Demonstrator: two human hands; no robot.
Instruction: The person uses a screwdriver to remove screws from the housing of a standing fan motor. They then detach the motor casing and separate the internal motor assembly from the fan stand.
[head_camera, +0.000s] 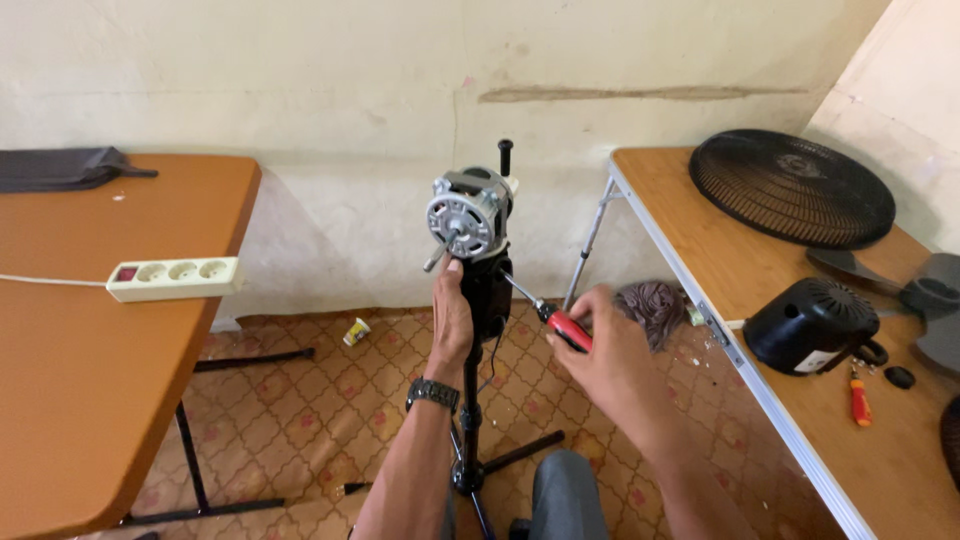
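Left hand (452, 312) gripping fan motor (468, 215) neck, right hand (598, 345) holding red-handled screwdriver (548, 315) against it

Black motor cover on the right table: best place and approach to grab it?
Judging by its pose, take the black motor cover across its domed, vented top, coming from above. It sits open side down on the right table, so the rounded sides are free; a small screwdriver lies just beside it.

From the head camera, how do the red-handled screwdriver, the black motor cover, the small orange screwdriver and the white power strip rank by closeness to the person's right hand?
From the right hand:
1. Red-handled screwdriver, held in it.
2. Black motor cover, on the right table.
3. Small orange screwdriver, just beyond the cover.
4. White power strip, across on the left table.
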